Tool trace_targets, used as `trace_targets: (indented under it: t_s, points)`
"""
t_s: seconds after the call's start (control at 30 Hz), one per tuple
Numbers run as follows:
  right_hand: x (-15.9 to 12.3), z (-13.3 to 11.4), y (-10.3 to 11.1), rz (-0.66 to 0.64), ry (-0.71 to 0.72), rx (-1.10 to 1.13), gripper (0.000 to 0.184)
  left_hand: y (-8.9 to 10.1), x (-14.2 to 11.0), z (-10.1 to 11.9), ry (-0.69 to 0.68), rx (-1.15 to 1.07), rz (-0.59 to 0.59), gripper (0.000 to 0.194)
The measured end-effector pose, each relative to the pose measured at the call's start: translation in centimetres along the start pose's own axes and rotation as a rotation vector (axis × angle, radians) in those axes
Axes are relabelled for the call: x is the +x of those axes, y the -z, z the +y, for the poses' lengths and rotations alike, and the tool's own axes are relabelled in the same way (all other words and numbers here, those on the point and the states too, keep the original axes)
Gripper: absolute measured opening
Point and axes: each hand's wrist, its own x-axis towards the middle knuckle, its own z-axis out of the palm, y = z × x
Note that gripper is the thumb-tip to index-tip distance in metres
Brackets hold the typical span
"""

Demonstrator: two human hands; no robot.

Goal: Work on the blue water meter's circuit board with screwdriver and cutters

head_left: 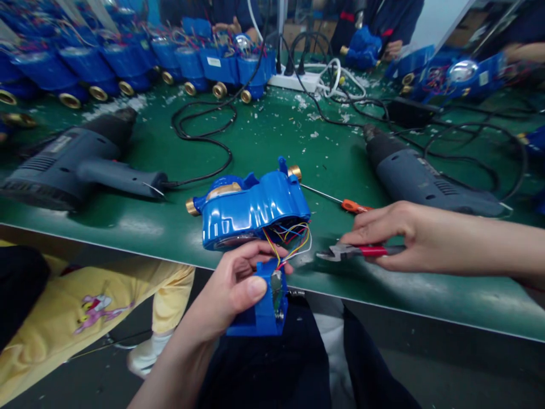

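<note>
My left hand [242, 281] is closed around a small blue plastic housing [258, 318] at the table's front edge. A green circuit board [276, 289] shows in its open side. Thin yellow, white and red wires [307, 241] run from the housing up into a blue water meter [255, 207], which lies on its side with brass threaded ends. My right hand [383, 236] grips red-handled diagonal cutters [370, 250], their jaws pointing left toward the wires but apart from them. Just beyond that hand lies a screwdriver [351, 205] with an orange handle.
Grey heat guns lie at left [76, 156] and right [419, 170], with trailing black cords. Rows of blue meters [114, 65] stand at the back left. A white power strip [293, 80] sits at the back. People work across the green table [264, 133]; someone in yellow trousers [106, 307] is at left.
</note>
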Motion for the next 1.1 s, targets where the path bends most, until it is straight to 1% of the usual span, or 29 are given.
trace_targets:
  t_s: [0.07, 0.1, 0.17, 0.27, 0.33, 0.37, 0.43, 0.47, 0.53, 0.57, 0.6, 0.63, 0.67, 0.7, 0.73, 0.77, 0.8, 0.83, 0.87, 0.9, 0.93, 1.0, 1.03, 1.1]
  points:
    - [-1.0, 0.4, -0.1, -0.027, 0.022, -0.056, 0.024, -0.3, 0.2, 0.2, 0.010, 0.021, 0.012, 0.058]
    - [-1.4, 0.6, -0.2, -0.011, 0.031, -0.103, 0.027, -0.5, 0.3, 0.3, 0.025, 0.028, 0.020, 0.059]
    - [-2.1, 1.3, -1.0, 0.076, 0.025, -0.248, 0.031, -0.7, 0.3, 0.4, 0.029, 0.027, 0.031, 0.059]
    - [-2.4, 2.9, -2.9, 0.275, -0.074, -0.509, 0.030, -0.8, 0.1, 0.2, 0.002, 0.017, 0.040, 0.057]
    - [-2.0, 3.9, -4.3, 0.377, -0.146, -0.583, 0.030, -0.8, 0.0, 0.0, -0.001, 0.005, 0.040, 0.057]
    - [-1.6, 4.2, -4.9, 0.413, -0.159, -0.590, 0.032, -0.8, 0.0, -0.1, 0.004, -0.005, 0.036, 0.057]
    - [-1.0, 4.1, -5.8, 0.466, -0.150, -0.575, 0.036, -0.9, 0.0, -0.3, 0.008, -0.035, 0.022, 0.057]
    - [-0.7, 3.7, -6.0, 0.499, -0.142, -0.567, 0.034, -1.1, 0.0, -0.4, 0.013, -0.049, 0.014, 0.056]
    - [-0.4, 2.2, -6.1, 0.593, -0.135, -0.564, 0.023, -1.5, 0.1, -0.6, 0.022, -0.086, 0.012, 0.056]
    - [-0.4, 1.1, -6.2, 0.655, -0.136, -0.551, 0.023, -1.8, 0.1, -0.7, 0.015, -0.113, 0.019, 0.057]
    - [-0.5, -0.1, -6.5, 0.721, -0.140, -0.512, 0.028, -2.1, 0.2, -0.9, 0.002, -0.147, 0.033, 0.056]
    - [-0.5, -1.3, -6.8, 0.775, -0.143, -0.450, 0.029, -2.5, 0.3, -1.1, -0.017, -0.185, 0.048, 0.056]
    - [-0.5, -2.5, -7.4, 0.813, -0.153, -0.301, 0.025, -2.9, 0.4, -1.3, -0.037, -0.224, 0.063, 0.055]
    - [-0.4, -3.5, -8.1, 0.817, -0.173, -0.148, 0.022, -3.2, 0.5, -1.4, -0.057, -0.257, 0.072, 0.054]
    - [-0.3, -4.4, -9.0, 0.789, -0.184, -0.019, 0.036, -3.5, 0.7, -1.5, -0.076, -0.283, 0.074, 0.053]
    - [0.0, -5.1, -9.9, 0.766, -0.170, 0.092, 0.063, -3.8, 0.9, -1.6, -0.093, -0.299, 0.070, 0.053]
    - [0.3, -5.5, -10.8, 0.722, -0.169, 0.201, 0.081, -4.0, 1.1, -1.7, -0.110, -0.304, 0.064, 0.052]
    - [0.7, -5.8, -11.5, 0.708, -0.165, 0.294, 0.092, -4.1, 1.2, -1.7, -0.123, -0.301, 0.057, 0.051]
    - [1.2, -5.8, -12.1, 0.721, -0.165, 0.371, 0.094, -4.1, 1.3, -1.6, -0.129, -0.293, 0.052, 0.051]
    - [1.7, -5.8, -12.6, 0.744, -0.169, 0.431, 0.089, -4.1, 1.4, -1.6, -0.139, -0.281, 0.050, 0.051]
    - [2.1, -5.7, -12.8, 0.785, -0.170, 0.460, 0.080, -4.0, 1.4, -1.6, -0.144, -0.266, 0.049, 0.051]
    - [2.8, -5.3, -12.9, 0.866, -0.156, 0.426, 0.064, -3.9, 1.1, -1.6, -0.155, -0.221, 0.063, 0.053]
    - [3.0, -5.1, -12.9, 0.897, -0.145, 0.382, 0.061, -3.8, 0.9, -1.7, -0.164, -0.188, 0.094, 0.055]
    - [3.2, -4.6, -12.7, 0.940, -0.132, 0.295, 0.059, -3.8, 0.4, -2.0, -0.184, -0.078, 0.198, 0.055]
